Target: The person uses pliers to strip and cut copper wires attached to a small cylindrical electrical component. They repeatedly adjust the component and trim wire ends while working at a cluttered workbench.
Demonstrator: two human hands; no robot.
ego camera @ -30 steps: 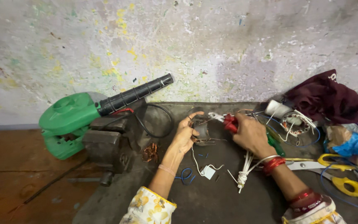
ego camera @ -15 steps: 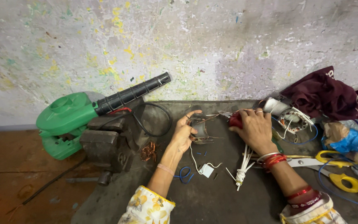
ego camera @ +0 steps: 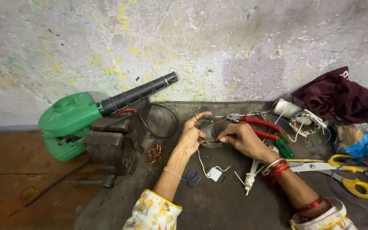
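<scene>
My left hand [ego camera: 191,137] grips a small round metal motor part [ego camera: 207,129] with thin wires, holding it just above the dark mat [ego camera: 218,204]. My right hand [ego camera: 244,139] is pressed against the same part from the right, its fingertips pinching the near edge. Red-handled pliers [ego camera: 261,126] lie on the mat just behind my right hand, free of it. A thin white wire [ego camera: 204,164] hangs from the part toward a small white tag [ego camera: 214,173].
A green blower [ego camera: 67,121] with a black nozzle [ego camera: 138,95] and a dark bench vise [ego camera: 107,147] stand at left. Copper wire scrap [ego camera: 154,153], yellow-handled scissors [ego camera: 354,184], a green screwdriver handle [ego camera: 284,147], a wound stator [ego camera: 305,121] and maroon cloth [ego camera: 337,98] lie around.
My right hand has let go of the red pliers and moved left onto the motor part. My left hand has stayed on the part.
</scene>
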